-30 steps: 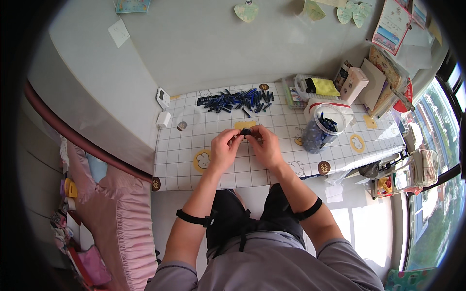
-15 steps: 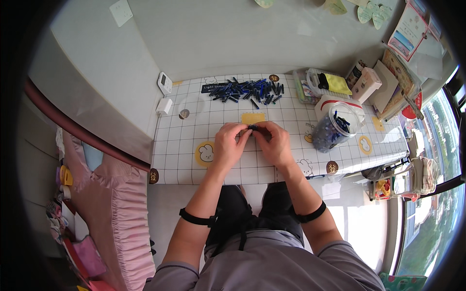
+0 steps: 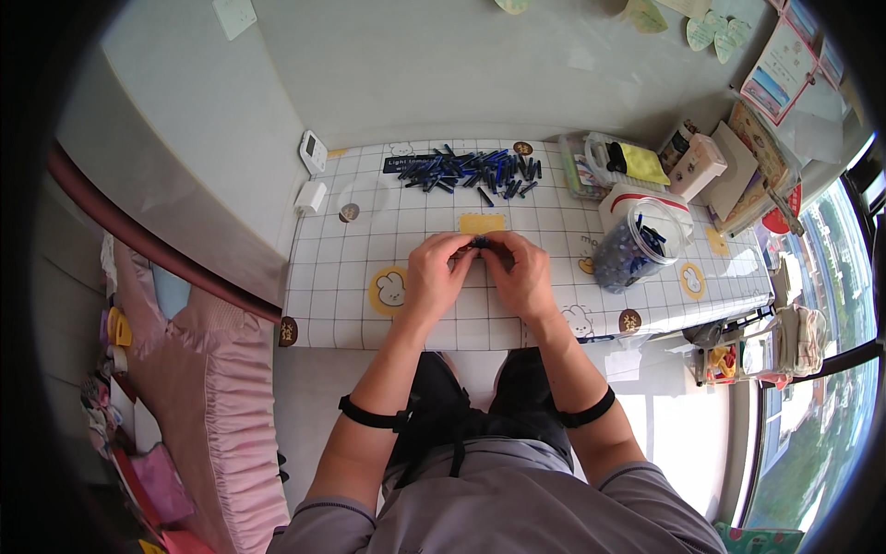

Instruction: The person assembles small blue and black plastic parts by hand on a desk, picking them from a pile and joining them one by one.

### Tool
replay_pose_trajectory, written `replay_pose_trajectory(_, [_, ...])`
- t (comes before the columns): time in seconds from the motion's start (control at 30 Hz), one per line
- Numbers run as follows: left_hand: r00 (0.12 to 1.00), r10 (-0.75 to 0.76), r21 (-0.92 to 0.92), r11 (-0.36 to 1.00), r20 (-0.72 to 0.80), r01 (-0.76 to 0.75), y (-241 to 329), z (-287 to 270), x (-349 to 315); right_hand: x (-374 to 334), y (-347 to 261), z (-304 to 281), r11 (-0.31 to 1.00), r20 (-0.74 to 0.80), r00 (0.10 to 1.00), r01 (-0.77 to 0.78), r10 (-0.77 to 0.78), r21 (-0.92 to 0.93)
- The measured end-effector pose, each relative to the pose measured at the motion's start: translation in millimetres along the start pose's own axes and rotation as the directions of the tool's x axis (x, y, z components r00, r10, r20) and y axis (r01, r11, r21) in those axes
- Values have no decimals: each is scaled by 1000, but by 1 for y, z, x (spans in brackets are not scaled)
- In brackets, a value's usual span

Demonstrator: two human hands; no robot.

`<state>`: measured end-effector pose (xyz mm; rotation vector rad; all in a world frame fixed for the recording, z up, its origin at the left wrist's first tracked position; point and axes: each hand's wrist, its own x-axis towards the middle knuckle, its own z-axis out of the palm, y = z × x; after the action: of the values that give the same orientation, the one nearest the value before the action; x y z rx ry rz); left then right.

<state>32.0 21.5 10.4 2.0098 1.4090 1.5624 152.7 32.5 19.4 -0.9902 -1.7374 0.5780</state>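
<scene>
Pinching a small dark piece (image 3: 480, 242) from both sides, the left hand (image 3: 438, 275) and right hand (image 3: 521, 277) meet nearly fingertip to fingertip above the bench (image 3: 332, 272), each equally close to it. Thumbs and fingers are drawn together with hardly any gap; they cover most of the piece, so its long axis is uncertain, though it seems to lie crosswise, from hand to hand. Straight beyond, well apart, lies a loose pile of dark blue and black sticks (image 3: 471, 173), pointing many ways. A clear jar (image 3: 628, 263) of similar pieces stands nearer the right hand. Pale lettering marks a dark strip (image 3: 397, 165) at the pile's left; brown round prints (image 3: 629, 320) bear a character. No brand can be made out.
</scene>
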Motion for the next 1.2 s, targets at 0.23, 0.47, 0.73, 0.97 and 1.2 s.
replay_pose_trajectory(0.23, [1000,-18,-46,999,-2,18,5,-1,2,-1,4,-1,995,0,997,78,-79,-67])
replay_pose_trajectory(0.47, [1000,-26,-62,998,8,26,6,-1,3,-1,3,-1,996,-6,999,47,-48,-69])
replay_pose_trajectory(0.73, [1000,-13,-73,997,22,15,5,-2,2,-2,2,-2,995,-2,999,47,-47,-85])
replay_pose_trajectory(0.97, [999,-24,-145,989,45,30,2,-2,1,-2,-5,-5,997,28,997,-73,74,-28])
replay_pose_trajectory(1.2, [994,-63,-238,968,86,82,-1,-4,-1,-3,-5,-4,992,26,994,-111,109,55])
